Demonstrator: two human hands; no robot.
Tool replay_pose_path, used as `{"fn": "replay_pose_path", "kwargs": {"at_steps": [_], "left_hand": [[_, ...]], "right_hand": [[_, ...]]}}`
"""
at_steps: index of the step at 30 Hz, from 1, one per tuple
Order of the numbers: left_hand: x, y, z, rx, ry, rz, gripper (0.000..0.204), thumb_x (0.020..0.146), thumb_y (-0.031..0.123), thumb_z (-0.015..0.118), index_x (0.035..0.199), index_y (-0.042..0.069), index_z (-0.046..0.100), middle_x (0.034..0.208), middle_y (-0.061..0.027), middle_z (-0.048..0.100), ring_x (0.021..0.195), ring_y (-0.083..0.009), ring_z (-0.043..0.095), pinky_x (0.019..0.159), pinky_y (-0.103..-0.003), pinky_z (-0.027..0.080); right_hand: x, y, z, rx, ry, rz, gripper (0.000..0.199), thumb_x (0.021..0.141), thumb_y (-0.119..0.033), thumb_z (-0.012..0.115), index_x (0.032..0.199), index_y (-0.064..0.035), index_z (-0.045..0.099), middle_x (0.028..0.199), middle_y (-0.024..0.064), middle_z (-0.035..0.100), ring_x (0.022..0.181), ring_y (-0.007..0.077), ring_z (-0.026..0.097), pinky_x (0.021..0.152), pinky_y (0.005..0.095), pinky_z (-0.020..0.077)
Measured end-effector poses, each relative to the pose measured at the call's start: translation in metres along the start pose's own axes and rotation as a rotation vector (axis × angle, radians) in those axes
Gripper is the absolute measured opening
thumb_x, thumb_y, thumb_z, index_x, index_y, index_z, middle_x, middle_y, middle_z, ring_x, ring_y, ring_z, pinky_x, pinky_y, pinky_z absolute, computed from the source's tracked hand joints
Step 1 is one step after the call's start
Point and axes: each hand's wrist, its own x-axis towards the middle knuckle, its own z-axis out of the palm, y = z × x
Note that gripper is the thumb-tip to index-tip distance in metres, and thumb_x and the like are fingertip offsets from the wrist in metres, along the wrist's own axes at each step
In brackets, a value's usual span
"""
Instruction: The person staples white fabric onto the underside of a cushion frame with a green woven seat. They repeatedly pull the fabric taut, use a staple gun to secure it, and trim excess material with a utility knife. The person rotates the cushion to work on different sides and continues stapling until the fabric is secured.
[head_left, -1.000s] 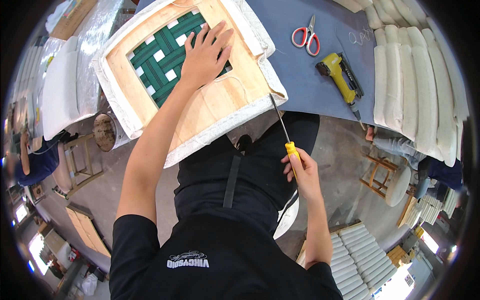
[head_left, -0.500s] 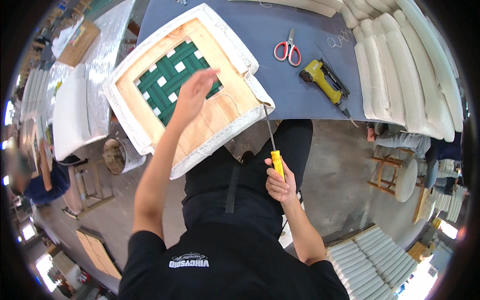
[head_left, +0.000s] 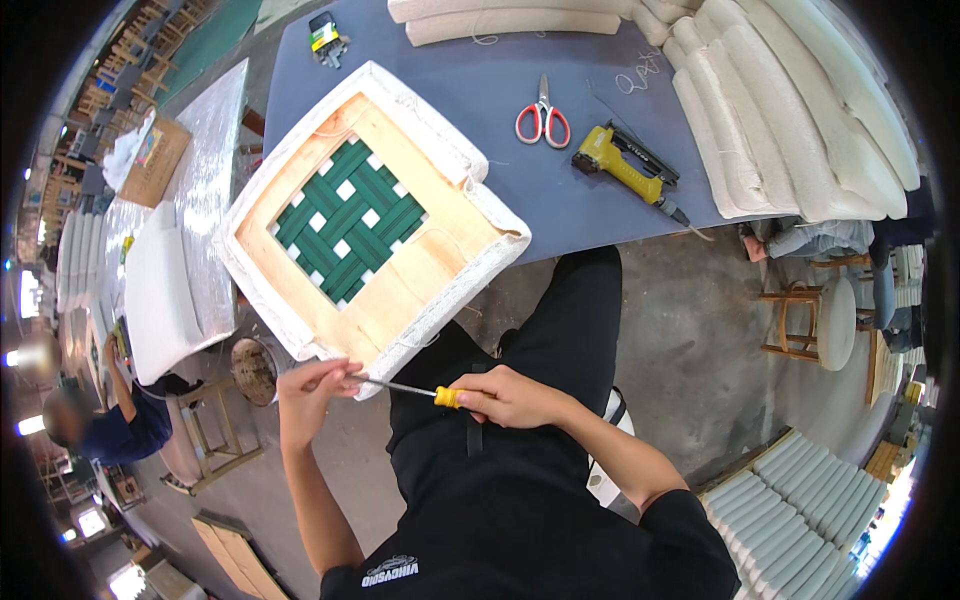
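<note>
A square seat pad (head_left: 440, 250) lies underside up, partly over the near table edge. White fabric wraps its wooden frame, and woven green webbing (head_left: 350, 225) fills the opening. My right hand (head_left: 515, 398) grips the yellow handle of a screwdriver (head_left: 447, 397), whose thin shaft points left to the pad's nearest corner. At that corner my left hand (head_left: 312, 400) has its fingers pinched together by the shaft's tip. Whether they hold fabric or the tip itself is hidden.
On the blue-grey table (head_left: 440, 110) are red-handled scissors (head_left: 543, 125), a yellow-green air stapler (head_left: 625, 165) and a small box with metal pieces (head_left: 325, 40). White cushions (head_left: 760, 120) are stacked at right. A bucket (head_left: 258, 370) stands left below; another person (head_left: 110, 420) sits beyond.
The screwdriver has moved with my right hand from the pad's right corner to its nearest corner. My left hand has come down from above the webbing to that corner.
</note>
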Motion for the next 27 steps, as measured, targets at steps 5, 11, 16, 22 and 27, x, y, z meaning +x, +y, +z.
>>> {"fn": "replay_pose_path", "kwargs": {"at_steps": [5,11,16,22,27], "left_hand": [[-0.042,-0.048,-0.071,-0.231,0.406,0.076,0.021,0.107,0.006,0.068,0.119,-0.011,0.071,0.103,-0.0155,0.079,0.091,-0.0256,0.08,0.079,-0.033,0.066],[-0.082,-0.073,-0.148,0.57,0.333,-0.163,0.024,0.103,0.008,0.071,0.123,-0.004,0.072,0.109,-0.0132,0.078,0.1,-0.0237,0.075,0.089,-0.036,0.061],[-0.05,-0.069,-0.105,0.721,0.487,0.058,0.026,0.099,0.006,0.07,0.124,-0.002,0.071,0.115,-0.0158,0.076,0.108,-0.0299,0.072,0.097,-0.04,0.055],[0.065,0.012,0.086,0.564,0.137,0.618,0.03,0.098,0.001,0.069,0.127,0.003,0.072,0.124,-0.0156,0.073,0.118,-0.0345,0.067,0.104,-0.043,0.051],[0.127,0.028,0.178,0.691,0.028,0.745,0.032,0.098,0.018,0.073,0.129,0.01,0.073,0.123,-0.0103,0.068,0.121,-0.0314,0.06,0.105,-0.05,0.039]], "right_hand": [[-0.008,-0.013,-0.022,-0.127,0.313,-0.186,0.036,0.112,-0.03,0.059,0.134,-0.0019,0.066,0.104,0.0152,0.075,0.092,0.0274,0.075,0.085,0.0397,0.0582],[0.002,0.009,-0.115,-0.149,1.051,-0.041,0.034,0.109,-0.028,0.065,0.129,-0.0003,0.069,0.089,0.0097,0.073,0.078,0.02,0.07,0.073,0.0356,0.0553],[0.037,0.034,-0.206,-0.674,1.131,-0.136,0.041,0.104,-0.027,0.069,0.135,0.0003,0.067,0.109,0.0222,0.074,0.1,0.0408,0.071,0.089,0.0483,0.0549],[0.058,0.042,-0.223,-0.777,1.411,-0.289,0.044,0.101,-0.013,0.068,0.143,-0.0017,0.06,0.123,0.0193,0.065,0.108,0.0397,0.066,0.09,0.047,0.055],[0.061,0.071,-0.113,0.26,1.295,-0.399,0.02,0.108,-0.003,0.059,0.128,-0.0021,0.063,0.118,0.0046,0.064,0.094,0.0115,0.068,0.081,0.026,0.0523]]}}
